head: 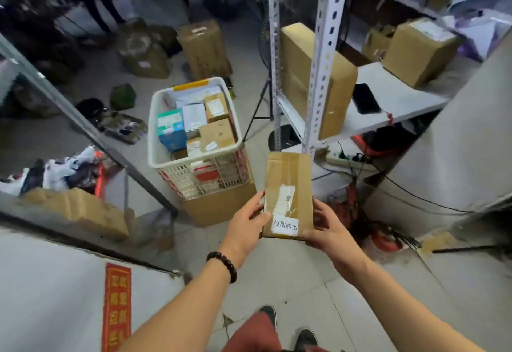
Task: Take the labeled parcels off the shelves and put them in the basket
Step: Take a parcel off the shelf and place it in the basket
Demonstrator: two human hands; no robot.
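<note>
A long brown cardboard parcel (288, 185) with a white label and a barcode sticker hangs in front of me above the floor. My left hand (249, 221) grips its near left edge, and my right hand (328, 230) grips its near right corner. The white lattice basket (194, 174) stands ahead to the left on a brown box, filled with several small parcels. On the white shelf (401, 99) to the right stand a tall brown carton (302, 74) and another labeled carton (421, 50).
A slotted metal shelf post (324, 55) rises just beyond the parcel. A black phone (365, 98) lies on the shelf. A power strip and cables lie under it. Boxes, bags and clutter litter the floor to the left and behind the basket. My shoes show below.
</note>
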